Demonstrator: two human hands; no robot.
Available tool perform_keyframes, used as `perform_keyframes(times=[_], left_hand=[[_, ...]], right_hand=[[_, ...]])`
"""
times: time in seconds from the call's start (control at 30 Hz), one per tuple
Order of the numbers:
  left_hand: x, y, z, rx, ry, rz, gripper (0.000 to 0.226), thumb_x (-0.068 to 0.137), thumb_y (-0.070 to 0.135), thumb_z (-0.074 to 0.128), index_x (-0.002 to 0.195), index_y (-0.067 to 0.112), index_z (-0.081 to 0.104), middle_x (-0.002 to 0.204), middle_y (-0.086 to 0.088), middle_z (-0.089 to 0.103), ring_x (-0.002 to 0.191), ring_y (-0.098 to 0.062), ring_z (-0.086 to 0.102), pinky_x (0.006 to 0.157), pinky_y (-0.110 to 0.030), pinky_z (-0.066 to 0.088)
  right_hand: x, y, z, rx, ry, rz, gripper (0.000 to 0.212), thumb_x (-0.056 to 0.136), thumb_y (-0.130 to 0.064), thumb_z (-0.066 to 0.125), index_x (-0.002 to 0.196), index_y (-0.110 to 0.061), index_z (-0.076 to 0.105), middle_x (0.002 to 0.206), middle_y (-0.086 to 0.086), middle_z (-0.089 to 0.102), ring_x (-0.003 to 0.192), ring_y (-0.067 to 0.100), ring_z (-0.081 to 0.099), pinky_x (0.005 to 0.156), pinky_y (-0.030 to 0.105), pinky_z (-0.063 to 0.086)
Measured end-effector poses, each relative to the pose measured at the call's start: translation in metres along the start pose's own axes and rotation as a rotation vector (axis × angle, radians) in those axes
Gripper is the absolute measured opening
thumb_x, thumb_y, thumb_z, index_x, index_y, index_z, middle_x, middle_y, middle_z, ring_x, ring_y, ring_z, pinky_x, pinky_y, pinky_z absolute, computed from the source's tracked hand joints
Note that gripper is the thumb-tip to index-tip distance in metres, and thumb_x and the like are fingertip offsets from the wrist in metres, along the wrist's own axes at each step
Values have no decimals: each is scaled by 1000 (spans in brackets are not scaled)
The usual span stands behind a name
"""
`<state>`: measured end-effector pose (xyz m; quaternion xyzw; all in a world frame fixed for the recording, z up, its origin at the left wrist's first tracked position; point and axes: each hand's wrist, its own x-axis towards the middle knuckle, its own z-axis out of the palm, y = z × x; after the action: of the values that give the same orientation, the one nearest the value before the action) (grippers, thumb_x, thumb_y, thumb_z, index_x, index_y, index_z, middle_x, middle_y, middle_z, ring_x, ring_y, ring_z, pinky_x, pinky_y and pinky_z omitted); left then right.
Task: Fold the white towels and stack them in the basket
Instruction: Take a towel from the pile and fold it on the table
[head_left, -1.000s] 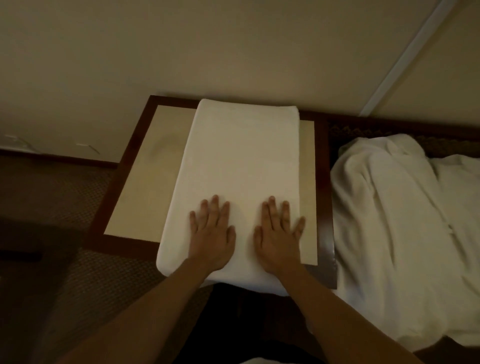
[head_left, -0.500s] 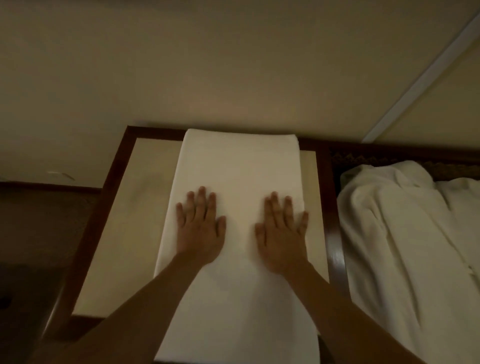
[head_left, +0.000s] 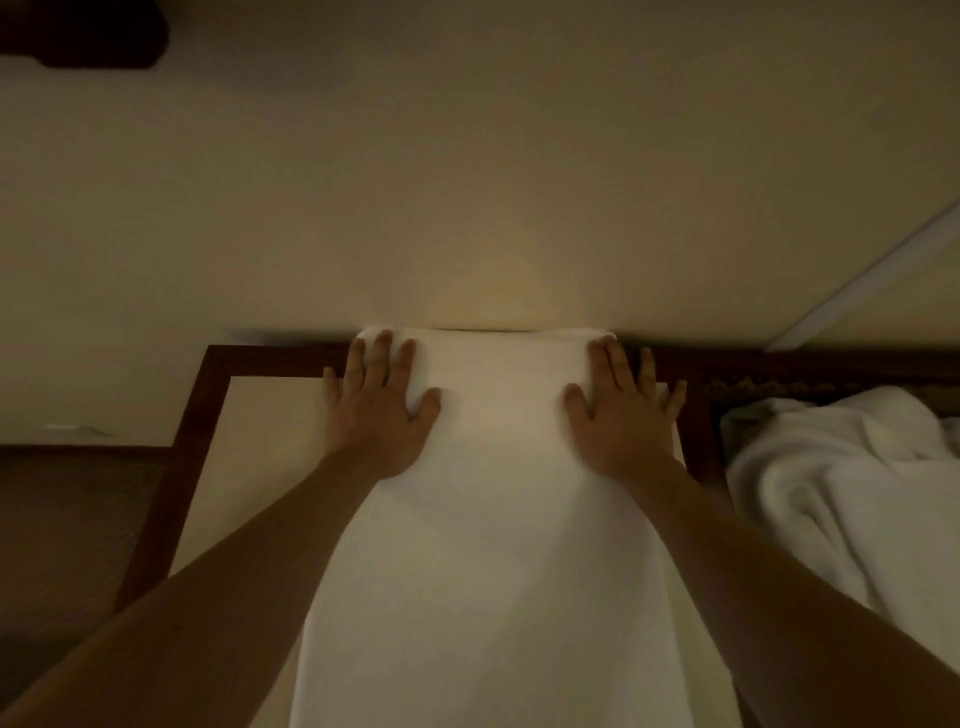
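A long white towel (head_left: 498, 519) lies flat along the dark-framed table (head_left: 270, 410), its far end against the wall. My left hand (head_left: 376, 410) rests flat on the towel's far left corner, fingers straight and spread. My right hand (head_left: 621, 410) lies flat on the far right corner in the same way. Both forearms reach in from the bottom of the view. A heap of unfolded white towels (head_left: 852, 499) lies to the right. No basket is in view.
A beige wall (head_left: 467, 182) rises directly behind the table. The table's dark wooden rim (head_left: 701, 415) separates the towel from the heap on the right. Dark carpet (head_left: 67, 535) lies to the left of the table.
Both hands have slid along the towel from its near end to its far corners, moving apart. The view has tilted up toward the wall.
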<state>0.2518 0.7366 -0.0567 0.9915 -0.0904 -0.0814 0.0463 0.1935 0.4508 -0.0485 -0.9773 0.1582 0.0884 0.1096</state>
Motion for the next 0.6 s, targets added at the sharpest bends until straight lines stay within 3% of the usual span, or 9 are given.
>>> perform_keyframes(times=[0.13, 0.27, 0.37, 0.43, 0.5, 0.53, 0.6], left_hand=[[32, 3, -5, 31, 56, 0, 73, 91, 73, 20, 147, 30, 37, 156, -2, 37, 146, -30, 26, 118, -61, 17], [62, 3, -22, 32, 24, -18, 65, 93, 71, 25, 121, 26, 64, 129, -9, 64, 122, -34, 55, 105, -47, 41], [74, 4, -27, -20, 28, -45, 60, 96, 64, 31, 113, 23, 72, 121, -14, 69, 113, -37, 63, 95, -40, 48], [74, 3, -29, -141, 98, -79, 49, 98, 54, 40, 111, 20, 74, 117, -18, 70, 109, -38, 64, 90, -39, 49], [62, -3, -31, -407, 271, -145, 36, 96, 39, 49, 104, 15, 75, 105, -18, 73, 101, -36, 67, 83, -37, 49], [54, -8, -32, -545, 346, -184, 32, 94, 34, 51, 104, 14, 74, 102, -15, 74, 99, -33, 67, 82, -33, 48], [24, -20, -27, -715, 347, -223, 31, 94, 26, 53, 117, 15, 71, 116, -10, 71, 110, -24, 63, 90, -21, 43]], right_hand=[[31, -8, -5, -28, 41, 26, 61, 95, -60, 26, 147, -30, 36, 157, -2, 33, 148, 35, 20, 113, 73, 7], [57, -12, -15, -4, 60, 115, 49, 95, -55, 30, 117, -27, 63, 133, 7, 60, 132, 38, 44, 112, 74, 6], [65, -13, -13, 118, 173, 233, 47, 97, -46, 33, 105, -20, 71, 116, 14, 68, 123, 39, 53, 115, 68, 5], [66, -7, -11, 263, 364, 293, 49, 96, -39, 32, 100, -8, 69, 110, 20, 67, 113, 40, 57, 112, 54, 24], [57, 5, -11, 483, 519, 274, 57, 90, -41, 27, 97, 0, 64, 106, 24, 64, 104, 41, 58, 95, 44, 38], [51, 10, -10, 571, 516, 219, 58, 88, -43, 28, 100, 1, 64, 108, 24, 64, 105, 40, 58, 92, 42, 39], [25, 21, -3, 597, 386, 93, 58, 89, -43, 37, 124, -4, 63, 129, 18, 62, 121, 34, 55, 103, 37, 38]])
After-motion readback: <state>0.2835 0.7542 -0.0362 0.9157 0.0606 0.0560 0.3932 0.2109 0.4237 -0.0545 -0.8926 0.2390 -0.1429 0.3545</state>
